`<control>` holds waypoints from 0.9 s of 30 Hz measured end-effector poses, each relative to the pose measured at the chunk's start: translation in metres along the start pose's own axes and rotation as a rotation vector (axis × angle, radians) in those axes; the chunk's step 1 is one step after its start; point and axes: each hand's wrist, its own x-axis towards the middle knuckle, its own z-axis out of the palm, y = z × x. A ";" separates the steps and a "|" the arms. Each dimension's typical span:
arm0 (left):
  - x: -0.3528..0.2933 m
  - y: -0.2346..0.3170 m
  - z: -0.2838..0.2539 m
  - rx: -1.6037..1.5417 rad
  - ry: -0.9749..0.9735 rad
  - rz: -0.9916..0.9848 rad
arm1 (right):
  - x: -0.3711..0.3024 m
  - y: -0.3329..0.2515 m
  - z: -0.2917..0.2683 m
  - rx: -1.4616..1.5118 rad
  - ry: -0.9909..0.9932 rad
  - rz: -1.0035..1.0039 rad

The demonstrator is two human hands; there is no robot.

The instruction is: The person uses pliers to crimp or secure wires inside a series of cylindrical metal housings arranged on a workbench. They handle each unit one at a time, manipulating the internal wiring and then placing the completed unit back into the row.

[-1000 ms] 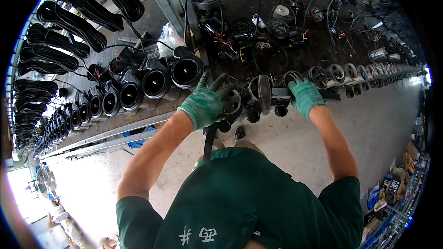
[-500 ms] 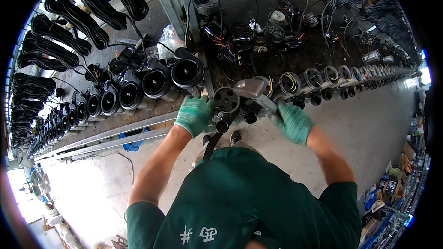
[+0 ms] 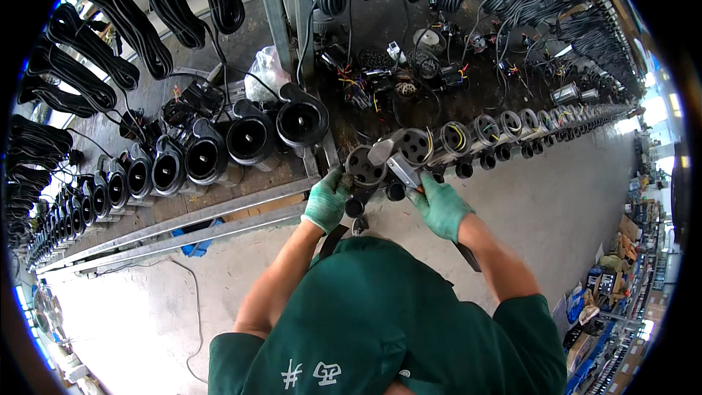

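Observation:
My left hand [image 3: 327, 201], in a green knit glove, is closed at the left rim of a round grey motor housing [image 3: 356, 178] with holes in its face; the fingertips are partly hidden against it. A short black pipe end [image 3: 355, 208] juts from below this housing. In my right hand [image 3: 443, 208], also gloved in green, is a hammer-like tool [image 3: 404, 170] with a flat grey metal shank. Its blurred pale head lies over the right part of the housing; whether it touches cannot be made out. A second holed housing [image 3: 414, 148] stands just right of the head.
Black pump bodies [image 3: 300, 123] line the bench edge to the left. More open housings with wires [image 3: 456, 138] run off to the right. Bundled black cables [image 3: 219, 0] hang above, beside a metal post [image 3: 300, 14]. A clear plastic bag [image 3: 268, 74] sits behind.
My right hand has moved left and slightly down, bringing the tool's head from the neighbouring housing over the one at my left hand. My whole view has shifted slightly.

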 end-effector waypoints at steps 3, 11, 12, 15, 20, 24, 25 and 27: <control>-0.003 -0.019 0.003 -0.081 0.023 -0.038 | -0.020 -0.029 -0.020 0.144 0.139 -0.055; -0.007 -0.013 0.010 -0.248 0.012 -0.113 | 0.013 -0.005 0.019 -0.049 -0.076 0.123; -0.001 -0.010 0.010 -0.230 -0.006 -0.080 | 0.026 0.027 0.032 -0.007 0.008 0.005; -0.003 -0.019 0.006 -0.197 0.042 -0.035 | 0.006 -0.011 0.004 0.020 0.068 0.017; -0.005 -0.007 0.014 -0.335 0.070 -0.092 | 0.007 -0.009 0.027 -0.091 0.033 0.099; -0.001 0.004 0.013 -0.299 0.063 -0.064 | 0.023 0.006 0.027 -0.041 -0.040 0.079; -0.007 0.000 0.011 -0.287 0.065 -0.082 | 0.013 -0.001 0.024 -0.051 -0.038 0.092; -0.004 -0.007 0.009 -0.173 0.110 -0.046 | 0.014 -0.013 0.007 -0.092 -0.004 0.088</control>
